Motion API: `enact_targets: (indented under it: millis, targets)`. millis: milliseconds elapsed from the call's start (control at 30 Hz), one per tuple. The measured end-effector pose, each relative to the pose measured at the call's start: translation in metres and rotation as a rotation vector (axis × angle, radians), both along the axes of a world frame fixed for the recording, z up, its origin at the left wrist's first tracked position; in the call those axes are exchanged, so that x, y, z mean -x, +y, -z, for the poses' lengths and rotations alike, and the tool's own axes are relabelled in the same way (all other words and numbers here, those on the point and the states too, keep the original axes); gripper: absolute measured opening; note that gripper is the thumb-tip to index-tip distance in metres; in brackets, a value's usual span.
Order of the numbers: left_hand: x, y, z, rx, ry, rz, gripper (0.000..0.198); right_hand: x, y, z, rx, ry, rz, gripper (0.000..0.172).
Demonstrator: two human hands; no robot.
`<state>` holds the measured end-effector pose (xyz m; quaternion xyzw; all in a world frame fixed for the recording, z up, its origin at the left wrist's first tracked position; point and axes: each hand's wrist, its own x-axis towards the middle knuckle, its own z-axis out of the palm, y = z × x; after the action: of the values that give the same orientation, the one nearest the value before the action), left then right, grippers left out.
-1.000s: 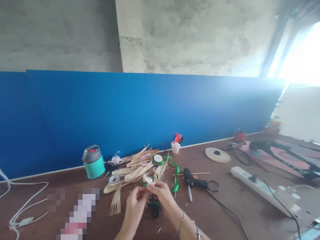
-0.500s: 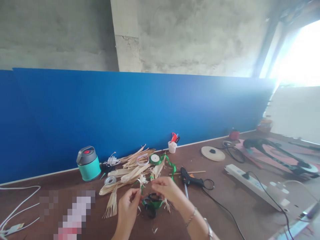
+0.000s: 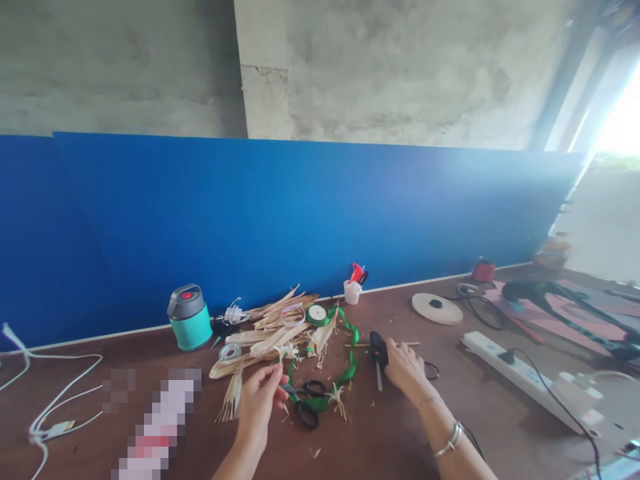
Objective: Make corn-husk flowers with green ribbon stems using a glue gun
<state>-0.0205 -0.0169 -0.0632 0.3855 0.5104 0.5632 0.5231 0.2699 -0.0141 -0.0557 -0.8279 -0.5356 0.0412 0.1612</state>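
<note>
Between thumb and fingers, my left hand [image 3: 261, 395] pinches a small corn husk flower [image 3: 286, 351], pale and frayed. Over to the right, my right hand [image 3: 406, 368] is closed around the handle of a black glue gun [image 3: 379, 350], which lies on the table with its glue stick beside it. Black-handled scissors [image 3: 306, 403] rest just right of my left hand, on a loop of green ribbon [image 3: 350, 367]. A second frayed husk piece [image 3: 339, 400] lies by the ribbon. Dried corn husks [image 3: 273, 340] are heaped behind my left hand.
A turquoise flask [image 3: 191, 327] stands at the back left. Behind the husks are a ribbon spool [image 3: 317, 314] and a white cup [image 3: 353, 292] of pens. A white power strip [image 3: 520, 380] with cords lies at right, near a round pale disc [image 3: 437, 309]. White cable [image 3: 55, 400] loops at far left.
My right hand has left the husk flower and moved right onto the glue gun. My left hand keeps its pinch on the flower. The view has shifted slightly.
</note>
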Motion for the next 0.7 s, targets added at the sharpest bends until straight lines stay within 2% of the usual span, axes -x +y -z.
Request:
enact_targets:
  millis: [100, 167, 300, 367, 467, 500, 600, 700]
  targets:
    - [0.001, 0.001, -0.001, 0.008, -0.005, -0.007, 0.045, -0.004, 0.002, -0.003, -0.073, 0.016, 0.002, 0.026]
    - [0.001, 0.003, -0.001, 0.021, -0.002, -0.007, 0.045, 0.003, 0.003, -0.008, -0.166, 0.040, -0.066, 0.024]
    - [-0.001, 0.004, 0.001, 0.047, -0.002, -0.003, 0.042, 0.045, 0.000, -0.016, -0.304, 0.126, -0.273, 0.025]
    - [-0.001, 0.005, 0.004, 0.050, -0.005, 0.002, 0.041, 0.071, -0.004, -0.018, -0.400, 0.249, -0.492, 0.020]
    - [-0.001, 0.006, 0.008, 0.053, -0.007, 0.011, 0.039, 0.101, -0.010, -0.021, -0.372, 0.337, -0.713, 0.009]
    - [-0.002, 0.007, 0.009, 0.057, -0.007, 0.013, 0.038, 0.107, -0.012, -0.021, -0.347, 0.364, -0.749, 0.014]
    - [-0.003, 0.008, 0.012, 0.064, -0.012, 0.020, 0.037, 0.114, -0.016, -0.021, -0.294, 0.397, -0.778, 0.027]
    - [-0.005, 0.007, 0.011, 0.066, -0.022, 0.036, 0.036, 0.115, -0.017, -0.019, -0.267, 0.364, -0.734, 0.021]
